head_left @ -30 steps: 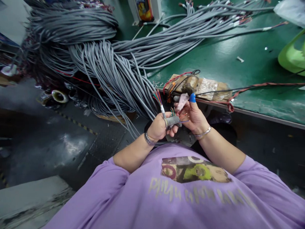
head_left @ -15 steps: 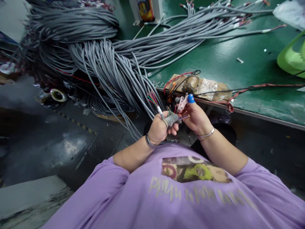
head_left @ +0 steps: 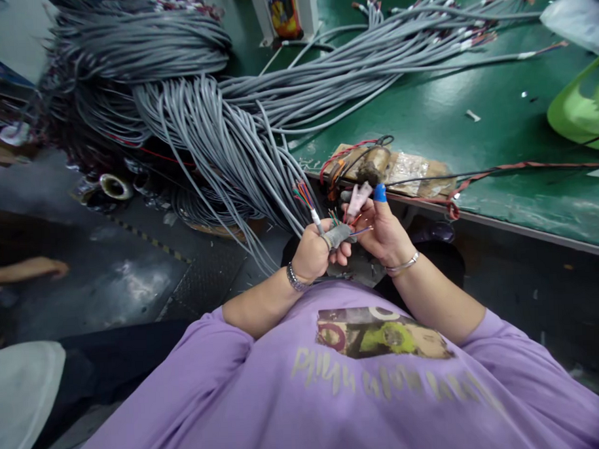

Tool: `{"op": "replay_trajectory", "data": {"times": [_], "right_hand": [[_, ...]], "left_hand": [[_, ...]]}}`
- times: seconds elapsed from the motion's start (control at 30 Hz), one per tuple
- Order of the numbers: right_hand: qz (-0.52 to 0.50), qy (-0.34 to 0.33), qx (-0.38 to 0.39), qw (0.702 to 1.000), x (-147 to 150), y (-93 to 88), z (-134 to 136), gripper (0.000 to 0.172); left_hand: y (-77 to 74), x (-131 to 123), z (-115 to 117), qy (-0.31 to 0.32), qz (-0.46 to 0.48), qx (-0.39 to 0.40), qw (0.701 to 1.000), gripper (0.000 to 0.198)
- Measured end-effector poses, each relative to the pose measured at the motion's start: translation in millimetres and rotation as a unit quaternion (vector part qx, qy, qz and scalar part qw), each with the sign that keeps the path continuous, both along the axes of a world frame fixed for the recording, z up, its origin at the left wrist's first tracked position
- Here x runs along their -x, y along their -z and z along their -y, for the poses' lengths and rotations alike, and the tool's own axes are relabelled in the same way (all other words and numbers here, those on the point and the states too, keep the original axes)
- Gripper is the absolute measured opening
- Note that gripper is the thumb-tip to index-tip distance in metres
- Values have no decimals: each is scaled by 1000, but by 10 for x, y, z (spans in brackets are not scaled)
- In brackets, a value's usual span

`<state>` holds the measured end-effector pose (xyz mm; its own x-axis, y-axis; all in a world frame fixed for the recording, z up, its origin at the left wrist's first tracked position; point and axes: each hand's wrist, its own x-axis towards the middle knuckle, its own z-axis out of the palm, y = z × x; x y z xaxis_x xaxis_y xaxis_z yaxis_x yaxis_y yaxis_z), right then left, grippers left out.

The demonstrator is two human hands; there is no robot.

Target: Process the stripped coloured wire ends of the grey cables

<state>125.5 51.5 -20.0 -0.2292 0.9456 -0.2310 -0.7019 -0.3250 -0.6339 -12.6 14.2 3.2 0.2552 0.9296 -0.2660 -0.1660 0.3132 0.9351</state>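
My left hand point(head_left: 311, 253) is closed around a grey cable point(head_left: 320, 228) whose end points up, with a white band point(head_left: 315, 217) and a fan of coloured wires point(head_left: 306, 195) above it. A grey wrapping point(head_left: 337, 236) covers my left thumb. Thin green, red and blue wire ends stick out between the two hands. My right hand point(head_left: 386, 238) is beside them, its thumb tip in a blue cover point(head_left: 379, 193). A pale pink piece point(head_left: 359, 199) shows at the right fingers; its kind is unclear. Those fingers are bent, partly hidden, near the wires.
Grey cables point(head_left: 217, 122) hang over the bench edge and spread across the green bench point(head_left: 473, 140). A motor-like metal part point(head_left: 376, 163) lies on cardboard at the edge, with a twisted cord running right. A green basket point(head_left: 578, 113) stands right. Another person's hand point(head_left: 40, 267) appears at left.
My right thumb has lifted slightly away from the pink piece, which has turned a little. My left hand keeps its hold. Another person's arm and clothing have come into view at left.
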Motion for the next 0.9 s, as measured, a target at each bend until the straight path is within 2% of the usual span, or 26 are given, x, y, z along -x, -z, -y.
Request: {"op": "replay_trajectory", "data": {"times": [0.13,0.37,0.63,0.77,0.9], "right_hand": [[17,-47,-3,999,-55,-28,-11,58],[44,-12,-8,999,-64,-120,11,30],[11,2,8,1000,36,-64,-46,49],[-27,10,30,999,79,-38,-90,49],[-19,26,27,999,94,-7,-122,47]], "left_hand": [[11,34,58,-7,2,-16,1000,41],[46,5,98,-54,-5,-32,998,45],[42,-48,96,-63,-20,-43,997,47],[46,-62,92,-60,-15,-52,997,45],[65,-74,75,-64,-27,-47,996,45]]}}
